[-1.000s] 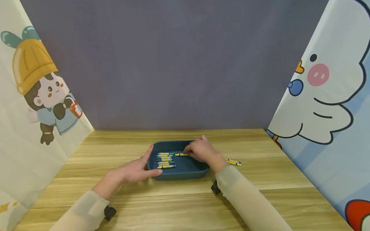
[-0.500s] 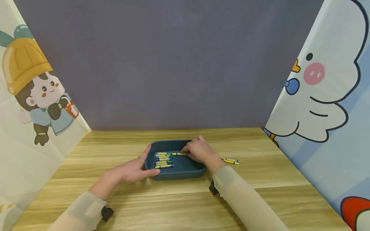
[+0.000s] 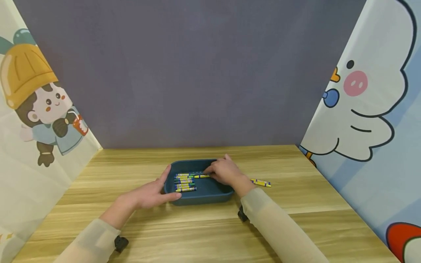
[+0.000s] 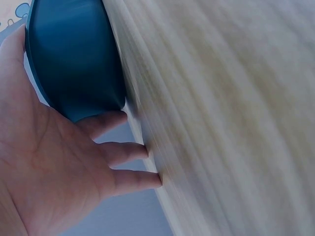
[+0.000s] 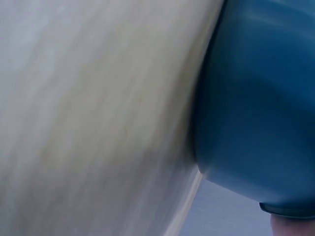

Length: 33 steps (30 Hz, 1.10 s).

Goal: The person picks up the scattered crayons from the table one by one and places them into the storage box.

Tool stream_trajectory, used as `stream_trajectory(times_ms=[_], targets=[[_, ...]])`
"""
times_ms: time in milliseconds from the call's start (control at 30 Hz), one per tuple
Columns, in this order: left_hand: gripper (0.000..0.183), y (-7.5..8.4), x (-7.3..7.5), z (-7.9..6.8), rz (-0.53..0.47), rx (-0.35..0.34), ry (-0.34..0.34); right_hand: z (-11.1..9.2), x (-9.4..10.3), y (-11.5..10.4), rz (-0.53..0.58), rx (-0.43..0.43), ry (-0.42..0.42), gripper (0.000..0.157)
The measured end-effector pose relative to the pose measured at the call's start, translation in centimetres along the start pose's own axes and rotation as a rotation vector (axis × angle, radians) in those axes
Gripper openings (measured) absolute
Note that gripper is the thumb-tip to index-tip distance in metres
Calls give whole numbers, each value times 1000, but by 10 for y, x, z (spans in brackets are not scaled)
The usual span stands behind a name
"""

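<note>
A dark blue tray [image 3: 204, 200] sits on the table, holding a stacked column of yellow-and-blue wrapped crayons [image 3: 185, 185] along its left side. My left hand [image 3: 149, 194] spans the tray's left end, thumb at the near rim and forefinger along the left rim. In the left wrist view its fingers [image 4: 130, 180] spread straight, some reaching down to the tabletop. Reaching over the right rim, my right hand [image 3: 227, 171] holds one yellow crayon [image 3: 200, 176] at its right end, low inside the tray. The right wrist view shows mostly tray wall [image 5: 256, 108], with the hand largely hidden.
Two yellow crayons [image 3: 261, 183] lie on the wooden table [image 3: 184, 233] just right of the tray, close to my right wrist. A grey panel [image 3: 197, 73] stands behind the table, and cartoon-printed panels flank it left and right.
The head view has shifted slightly. Within the tray, the crayon under my right hand has edged a little left toward the column. My left hand keeps its place at the tray's end.
</note>
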<state>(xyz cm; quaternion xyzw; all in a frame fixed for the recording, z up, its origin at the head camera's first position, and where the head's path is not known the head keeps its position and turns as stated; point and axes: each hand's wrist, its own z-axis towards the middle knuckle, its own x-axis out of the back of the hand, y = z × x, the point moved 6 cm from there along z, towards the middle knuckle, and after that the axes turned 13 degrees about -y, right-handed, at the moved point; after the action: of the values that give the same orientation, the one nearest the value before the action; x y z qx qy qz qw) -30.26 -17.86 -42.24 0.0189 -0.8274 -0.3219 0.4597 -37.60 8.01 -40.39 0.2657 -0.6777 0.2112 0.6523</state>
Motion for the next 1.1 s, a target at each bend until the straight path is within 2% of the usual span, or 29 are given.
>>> stream_trajectory(times_ms=[100,300,467,567,733,900,1100], targets=[[123,0,0,0,-5,-11,-1,-2,0,3,83,15,24,29],[123,2,-2,2,-16,-29,-3,-16,11,22,363,33,128,35],[123,2,0,0,-10,-17,-3,-44,25,45,493,36,189,35],[123,2,1,-1,-13,-17,-6,-66,24,65,538,3,206,32],[123,2,1,-3,-20,-19,-8,-101,5,106,600,-98,105,28],[123,3,0,-3,-21,-18,-6,-130,-18,137,618,-140,-44,27],[123,3,0,-3,-22,-17,-6,-151,-33,158,621,-173,-94,23]])
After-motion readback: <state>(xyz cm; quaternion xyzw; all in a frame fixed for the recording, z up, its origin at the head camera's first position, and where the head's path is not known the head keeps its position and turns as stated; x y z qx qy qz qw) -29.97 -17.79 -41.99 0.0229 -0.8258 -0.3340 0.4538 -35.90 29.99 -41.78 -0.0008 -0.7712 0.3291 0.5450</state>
